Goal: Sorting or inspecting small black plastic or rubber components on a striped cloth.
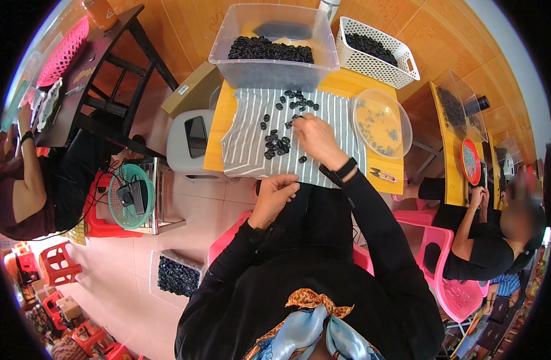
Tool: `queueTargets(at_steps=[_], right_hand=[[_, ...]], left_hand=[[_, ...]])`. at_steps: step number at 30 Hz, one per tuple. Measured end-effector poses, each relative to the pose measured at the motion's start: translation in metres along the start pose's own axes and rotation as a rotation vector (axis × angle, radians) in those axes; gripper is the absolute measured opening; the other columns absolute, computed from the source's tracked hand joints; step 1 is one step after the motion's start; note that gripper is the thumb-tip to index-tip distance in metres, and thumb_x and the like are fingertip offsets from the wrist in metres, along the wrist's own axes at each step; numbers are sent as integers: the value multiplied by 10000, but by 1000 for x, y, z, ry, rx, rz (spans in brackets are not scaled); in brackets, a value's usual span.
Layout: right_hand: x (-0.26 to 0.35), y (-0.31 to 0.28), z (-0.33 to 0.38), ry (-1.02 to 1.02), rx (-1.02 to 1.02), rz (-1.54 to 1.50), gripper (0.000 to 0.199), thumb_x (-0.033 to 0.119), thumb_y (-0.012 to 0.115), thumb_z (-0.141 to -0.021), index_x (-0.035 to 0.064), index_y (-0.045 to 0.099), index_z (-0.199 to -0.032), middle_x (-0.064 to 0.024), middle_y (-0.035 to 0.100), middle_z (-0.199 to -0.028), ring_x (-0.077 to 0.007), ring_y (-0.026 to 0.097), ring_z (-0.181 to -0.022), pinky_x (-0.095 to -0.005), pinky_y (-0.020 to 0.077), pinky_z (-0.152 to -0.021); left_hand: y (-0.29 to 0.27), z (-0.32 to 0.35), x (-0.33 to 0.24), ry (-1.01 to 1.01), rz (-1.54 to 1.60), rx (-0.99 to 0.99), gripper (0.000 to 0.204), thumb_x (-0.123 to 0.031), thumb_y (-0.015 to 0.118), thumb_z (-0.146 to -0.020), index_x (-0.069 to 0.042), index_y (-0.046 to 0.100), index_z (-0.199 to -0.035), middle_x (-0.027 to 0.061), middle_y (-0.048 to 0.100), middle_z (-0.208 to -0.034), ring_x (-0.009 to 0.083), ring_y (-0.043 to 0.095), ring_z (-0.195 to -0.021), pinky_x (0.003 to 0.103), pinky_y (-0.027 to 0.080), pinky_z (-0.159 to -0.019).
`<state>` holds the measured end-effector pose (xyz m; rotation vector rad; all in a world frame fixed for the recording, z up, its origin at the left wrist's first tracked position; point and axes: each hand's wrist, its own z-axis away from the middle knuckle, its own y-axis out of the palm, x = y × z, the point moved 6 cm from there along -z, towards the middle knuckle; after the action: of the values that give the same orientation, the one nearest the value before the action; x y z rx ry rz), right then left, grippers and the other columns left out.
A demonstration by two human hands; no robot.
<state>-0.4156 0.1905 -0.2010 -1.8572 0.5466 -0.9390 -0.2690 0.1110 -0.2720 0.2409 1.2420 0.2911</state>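
Observation:
Small black oval pieces (277, 145) lie in loose groups on a grey-and-white striped cloth (245, 120) spread over the wooden table. My right hand (317, 139) is over the middle of the cloth, its fingertips pinched at one of these pieces. Close to the cloth's near edge, my left hand (276, 198) has thumb and fingers pressed together; whatever they hold is too small to make out. A round clear tub (405, 129) with small metallic parts stands right of my right hand. Below it lie thread snips (384, 175) with pink handles.
At the table's back stand a clear bin (272, 75) and a white perforated basket (410, 73), both holding black pieces. Another bin (194, 267) is on the floor at left. People sit working at tables on both sides; a pink chair (443, 264) is at right.

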Motion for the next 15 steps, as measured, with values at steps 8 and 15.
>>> queueTargets(at_steps=[8,15], right_hand=[[-16,27,-23,-46,101,142,98,104,646,-713,48,618,-789,-134,563,-823,-326,595,-795,-428,468,-689],[6,1,34,12,188,-415,61,6,609,-690,18,562,-726,-143,557,-712,-303,571,-670,-386,442,-594]], left_hand=[[-1,3,-5,-5,-41,-12,233,-75,638,-825,16,634,-1039,-4,621,-759,48,540,-633,175,415,-555],[-8,2,-7,106,108,-163,238,-57,632,-830,2,633,-1061,15,635,-798,63,556,-662,186,439,-566]])
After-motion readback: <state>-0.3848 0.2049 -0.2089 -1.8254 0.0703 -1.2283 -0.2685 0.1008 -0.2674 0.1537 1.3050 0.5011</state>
